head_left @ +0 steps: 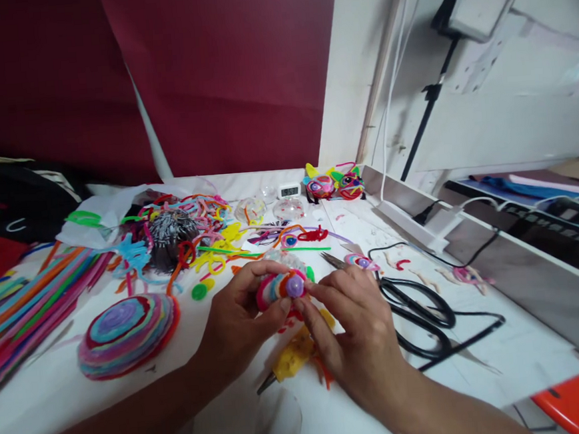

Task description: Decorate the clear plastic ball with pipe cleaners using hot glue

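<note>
My left hand point(237, 321) is closed round a small ball wound from striped pipe cleaners point(274, 289). A purple bead-like piece point(295, 286) sits on its front. My right hand point(359, 332) pinches at that purple piece with thumb and fingertips. Both hands hover just above the white table point(63, 395), near its front middle. Under them lies a yellow piece point(293, 357) with orange bits.
A flat coiled multicoloured disc point(125, 333) lies left. Straight pipe cleaners point(30, 297) fan out far left. A tangle of curled pipe cleaners point(190, 231) fills the back. Black scissors point(417, 310) and a black cable lie right. Two finished figures point(334, 183) and a small clock point(288, 190) stand behind.
</note>
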The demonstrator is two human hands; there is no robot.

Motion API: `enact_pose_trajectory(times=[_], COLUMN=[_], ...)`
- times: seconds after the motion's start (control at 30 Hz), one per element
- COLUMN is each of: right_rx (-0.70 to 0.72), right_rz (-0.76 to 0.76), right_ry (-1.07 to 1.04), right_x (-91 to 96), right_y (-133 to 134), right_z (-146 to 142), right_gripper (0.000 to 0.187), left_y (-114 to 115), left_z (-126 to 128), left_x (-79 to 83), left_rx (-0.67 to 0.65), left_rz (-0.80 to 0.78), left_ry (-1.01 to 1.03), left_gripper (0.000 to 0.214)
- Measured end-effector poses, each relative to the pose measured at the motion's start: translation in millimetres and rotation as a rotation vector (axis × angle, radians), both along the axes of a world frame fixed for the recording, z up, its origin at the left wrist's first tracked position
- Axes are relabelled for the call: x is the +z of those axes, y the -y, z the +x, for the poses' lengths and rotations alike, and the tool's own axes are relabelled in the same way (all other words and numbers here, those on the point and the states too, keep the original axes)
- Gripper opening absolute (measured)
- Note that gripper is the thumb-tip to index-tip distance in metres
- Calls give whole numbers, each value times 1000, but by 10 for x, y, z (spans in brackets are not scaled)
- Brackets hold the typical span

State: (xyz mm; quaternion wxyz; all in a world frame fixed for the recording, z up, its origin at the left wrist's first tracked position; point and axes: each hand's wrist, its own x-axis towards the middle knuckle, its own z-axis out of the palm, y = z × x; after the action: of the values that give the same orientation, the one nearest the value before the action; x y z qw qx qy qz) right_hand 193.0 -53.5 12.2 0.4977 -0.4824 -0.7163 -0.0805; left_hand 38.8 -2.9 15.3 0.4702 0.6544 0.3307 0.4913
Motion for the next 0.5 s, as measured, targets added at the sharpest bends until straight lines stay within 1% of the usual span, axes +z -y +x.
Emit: enact_pose_trajectory(times=[0.27,0.5], right_rx=[20,29], right_rz=[39,48], right_ry=[-28,-25], right_x=[0,-7], right_y=[12,15], right_z=[-6,-23], right_gripper=[10,10], left_y=[54,67], left_z=[14,-2], left_x=[74,66], left_rx=[71,67], left_rz=[90,27], left_ry=[-42,-22], left_gripper=[25,25])
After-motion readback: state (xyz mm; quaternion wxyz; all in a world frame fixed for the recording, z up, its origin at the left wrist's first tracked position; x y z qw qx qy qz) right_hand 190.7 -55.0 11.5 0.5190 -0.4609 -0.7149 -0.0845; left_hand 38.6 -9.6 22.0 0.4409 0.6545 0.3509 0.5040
